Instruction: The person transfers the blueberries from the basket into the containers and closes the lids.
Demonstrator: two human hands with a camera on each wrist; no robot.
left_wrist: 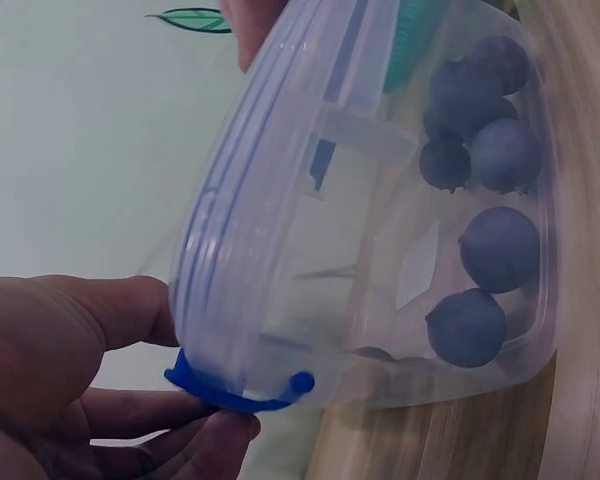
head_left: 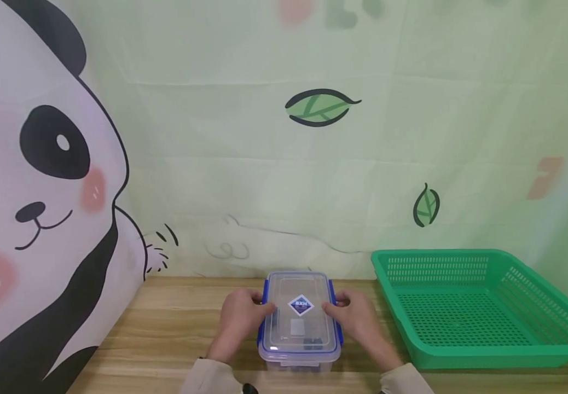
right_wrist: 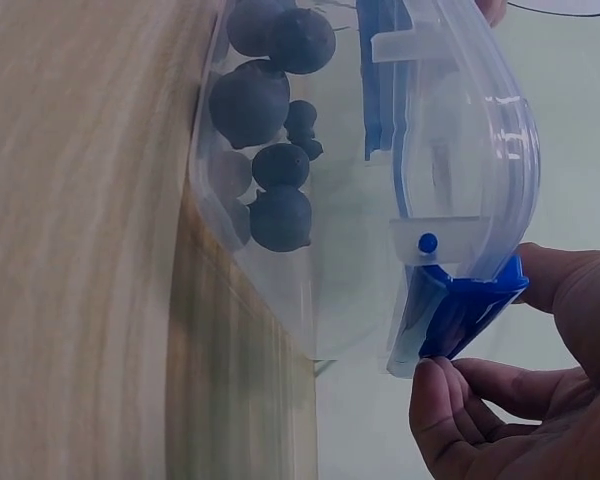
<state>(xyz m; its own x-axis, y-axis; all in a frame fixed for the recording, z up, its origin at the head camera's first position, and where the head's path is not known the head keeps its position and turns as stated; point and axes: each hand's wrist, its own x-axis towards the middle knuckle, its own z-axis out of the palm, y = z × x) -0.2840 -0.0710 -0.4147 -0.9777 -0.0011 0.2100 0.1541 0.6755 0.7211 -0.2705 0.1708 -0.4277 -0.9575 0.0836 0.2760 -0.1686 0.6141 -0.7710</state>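
Note:
A clear plastic food container (head_left: 284, 323) with a blue-edged lid stands on the table between both hands. Dark round blueberries (left_wrist: 500, 250) lie on its bottom, seen through the wall in both wrist views. My left hand (head_left: 238, 320) grips the left side, thumb at the lid's edge and fingertips under a blue latch (left_wrist: 235, 392). On the opposite side my right hand (head_left: 360, 317) does likewise, its thumb on the lid and its fingers at the right blue latch (right_wrist: 470, 312), which tilts outward from the wall in the right wrist view.
A green perforated basket (head_left: 412, 342) stands to the right of the container. The wooden table (head_left: 166, 328) ends at a cloth backdrop (head_left: 215, 137) with printed leaves and a large panda on the left.

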